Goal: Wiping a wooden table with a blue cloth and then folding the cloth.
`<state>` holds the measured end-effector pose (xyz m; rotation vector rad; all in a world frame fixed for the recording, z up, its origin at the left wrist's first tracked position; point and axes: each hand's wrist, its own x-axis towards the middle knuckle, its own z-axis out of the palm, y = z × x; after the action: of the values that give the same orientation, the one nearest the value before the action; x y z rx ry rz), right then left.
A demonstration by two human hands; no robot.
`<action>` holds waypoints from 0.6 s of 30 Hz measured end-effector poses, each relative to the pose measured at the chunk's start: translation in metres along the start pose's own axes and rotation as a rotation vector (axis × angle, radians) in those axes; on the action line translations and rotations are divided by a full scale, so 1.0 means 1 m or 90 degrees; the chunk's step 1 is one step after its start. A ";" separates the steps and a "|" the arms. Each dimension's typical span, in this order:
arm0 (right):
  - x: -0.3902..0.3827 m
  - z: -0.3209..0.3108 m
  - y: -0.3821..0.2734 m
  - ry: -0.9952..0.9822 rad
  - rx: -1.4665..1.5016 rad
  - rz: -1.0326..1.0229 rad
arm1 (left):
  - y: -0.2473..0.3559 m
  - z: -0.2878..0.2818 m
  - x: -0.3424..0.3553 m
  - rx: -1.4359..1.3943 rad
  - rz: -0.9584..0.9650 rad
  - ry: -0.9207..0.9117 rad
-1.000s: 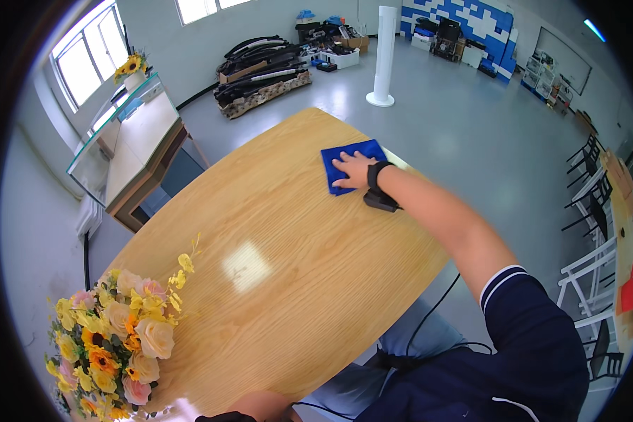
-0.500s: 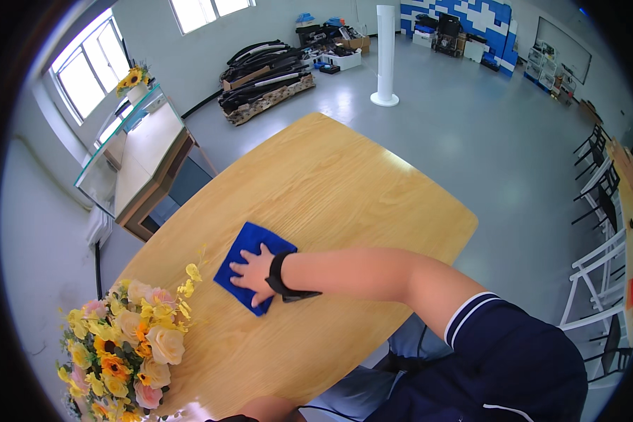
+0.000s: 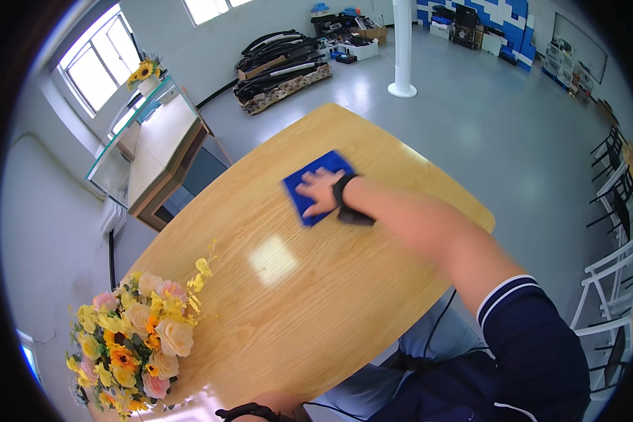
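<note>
My right hand (image 3: 318,190) lies flat, fingers spread, on a blue cloth (image 3: 311,177) that is pressed onto the middle of a light wooden table (image 3: 260,295). A black band sits on that wrist. Of my left hand (image 3: 260,411) only a sliver with a dark wristband shows at the bottom edge by the table's near rim; what it holds cannot be seen.
A bouquet of yellow, pink and orange flowers (image 3: 137,330) stands on the table's near left corner. A glass-topped desk (image 3: 151,144) is beyond the table to the left. A white pillar (image 3: 402,49) and piled equipment (image 3: 281,63) stand on the grey floor; chairs (image 3: 612,204) line the right.
My right hand has slid the blue cloth from the table's far end toward the flowers and now back out to the middle of the table.
</note>
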<state>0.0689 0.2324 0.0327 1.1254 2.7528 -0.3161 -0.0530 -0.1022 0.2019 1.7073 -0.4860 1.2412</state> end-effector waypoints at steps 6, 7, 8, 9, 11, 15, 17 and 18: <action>-0.046 -0.005 0.122 -0.032 -0.012 0.219 | 0.006 0.014 0.000 0.029 0.010 0.102; -0.053 -0.004 0.131 -0.048 -0.020 0.252 | 0.007 0.016 -0.001 0.048 0.017 0.110; -0.060 -0.003 0.136 -0.040 -0.008 0.264 | 0.008 0.018 -0.003 0.067 0.022 0.118; -0.065 -0.002 0.138 -0.036 0.001 0.277 | 0.010 0.019 -0.004 0.085 0.027 0.126; -0.069 0.000 0.136 -0.030 -0.012 0.287 | 0.018 0.018 -0.007 0.093 -0.028 0.045; -0.082 0.000 0.124 -0.038 -0.028 0.281 | 0.031 0.019 -0.010 0.095 -0.043 -0.017; -0.091 0.000 0.118 -0.039 -0.025 0.266 | 0.032 0.022 -0.011 0.130 0.011 0.046; -0.095 0.001 0.115 -0.040 -0.028 0.262 | 0.030 0.024 -0.012 0.147 0.038 0.078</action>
<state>0.2170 0.2478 0.0365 1.5951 2.3821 -0.2301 -0.0678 -0.1393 0.2032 1.8042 -0.3329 1.4833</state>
